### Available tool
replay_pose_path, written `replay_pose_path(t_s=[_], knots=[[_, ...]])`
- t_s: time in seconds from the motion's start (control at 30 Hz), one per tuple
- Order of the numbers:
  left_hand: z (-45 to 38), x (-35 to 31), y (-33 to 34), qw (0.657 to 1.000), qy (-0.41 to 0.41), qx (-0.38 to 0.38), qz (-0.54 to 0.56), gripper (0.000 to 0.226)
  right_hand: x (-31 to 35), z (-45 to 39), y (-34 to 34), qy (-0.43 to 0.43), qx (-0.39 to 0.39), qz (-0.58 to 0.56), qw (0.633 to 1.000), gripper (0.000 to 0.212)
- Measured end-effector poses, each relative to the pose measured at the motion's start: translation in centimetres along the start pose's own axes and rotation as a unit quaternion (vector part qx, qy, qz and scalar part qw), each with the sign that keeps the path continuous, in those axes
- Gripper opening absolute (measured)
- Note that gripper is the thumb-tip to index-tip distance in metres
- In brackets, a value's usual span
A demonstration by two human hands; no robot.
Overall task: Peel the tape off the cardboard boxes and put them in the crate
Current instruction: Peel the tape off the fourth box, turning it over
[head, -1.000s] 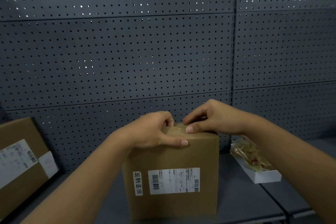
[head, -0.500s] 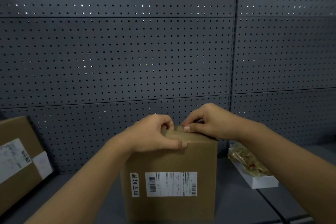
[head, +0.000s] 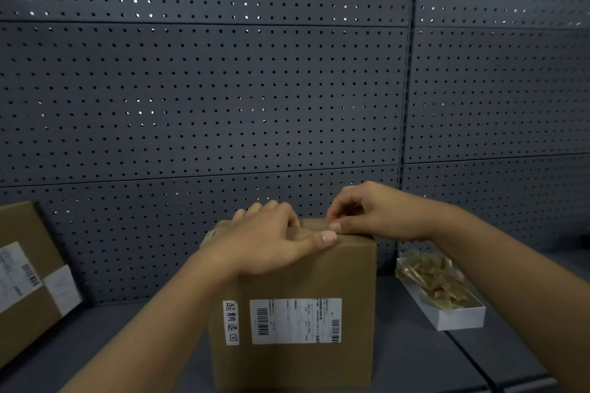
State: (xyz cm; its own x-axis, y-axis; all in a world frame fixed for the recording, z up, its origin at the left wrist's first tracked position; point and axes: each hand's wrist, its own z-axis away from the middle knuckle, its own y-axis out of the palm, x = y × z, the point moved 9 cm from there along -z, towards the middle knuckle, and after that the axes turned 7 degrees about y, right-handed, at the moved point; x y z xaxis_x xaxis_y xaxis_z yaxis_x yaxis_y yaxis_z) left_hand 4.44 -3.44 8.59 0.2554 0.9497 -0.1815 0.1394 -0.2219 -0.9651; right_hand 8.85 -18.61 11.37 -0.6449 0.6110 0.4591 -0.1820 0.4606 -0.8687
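A brown cardboard box [head: 297,281] stands upright on the grey shelf [head: 412,351], with a white shipping label on its front. My left hand [head: 268,239] lies across the box's top, fingers stretched toward the back and thumb along the front top edge. My right hand [head: 373,214] is at the top right of the box, its thumb and forefinger pinching the tape [head: 314,224] near the front edge. The tape itself is barely visible between my hands. No crate is in view.
A second labelled cardboard box [head: 25,281] leans against the pegboard wall [head: 223,105] at the left. To the right, a shallow white tray [head: 459,319] holds a crumpled wad of peeled tape [head: 431,277]. The pegboard stands close behind the box.
My left hand's fingers have uncurled and now lie flatter over the box top. My right hand keeps its pinch at the top edge. The box has barely moved.
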Motion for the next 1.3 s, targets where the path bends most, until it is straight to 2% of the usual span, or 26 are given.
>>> replay_pose_path(t_s=[0.13,0.27,0.37,0.53,0.67,0.8,0.93,1.13,1.23,1.3], knots=[[0.3,-0.5,0.1,1.000,-0.006,-0.005,-0.013,0.075,-0.1,-0.6,0.6,0.037,0.002,0.039,0.999,0.013],[0.6,-1.2,0.5,0.998,0.043,0.001,-0.050,0.074,-0.1,-0.9,1.3,0.072,-0.008,0.067,0.995,0.012],[0.2,-0.9,0.7,0.996,0.069,-0.001,-0.052,0.067,0.7,-0.8,1.7,0.061,-0.036,0.121,0.990,0.009],[-0.5,-1.3,1.0,0.996,0.092,0.001,-0.011,0.031,2.6,0.1,2.1,0.026,-0.103,0.239,0.965,0.014],[-0.5,-2.0,1.0,0.996,0.084,-0.015,-0.029,0.037,3.3,0.5,2.2,0.004,-0.141,0.293,0.946,0.022],[-1.0,-2.5,1.1,0.996,0.078,0.004,-0.041,0.031,3.4,0.6,2.2,-0.004,-0.160,0.318,0.935,0.022],[-1.3,-2.5,1.5,0.996,0.073,0.020,-0.041,0.026,3.1,0.4,2.2,0.007,-0.141,0.296,0.945,0.026],[-1.8,-3.1,1.4,0.997,0.068,0.034,-0.031,0.032,3.0,0.6,2.2,-0.010,-0.095,0.254,0.962,0.023],[-1.9,-2.6,1.3,0.998,0.066,0.017,-0.006,0.029,3.4,1.3,2.4,-0.015,-0.043,0.198,0.979,0.026],[-1.9,-2.5,1.0,0.997,0.072,0.004,0.017,0.027,3.6,1.4,2.4,-0.011,-0.015,0.163,0.987,0.018]])
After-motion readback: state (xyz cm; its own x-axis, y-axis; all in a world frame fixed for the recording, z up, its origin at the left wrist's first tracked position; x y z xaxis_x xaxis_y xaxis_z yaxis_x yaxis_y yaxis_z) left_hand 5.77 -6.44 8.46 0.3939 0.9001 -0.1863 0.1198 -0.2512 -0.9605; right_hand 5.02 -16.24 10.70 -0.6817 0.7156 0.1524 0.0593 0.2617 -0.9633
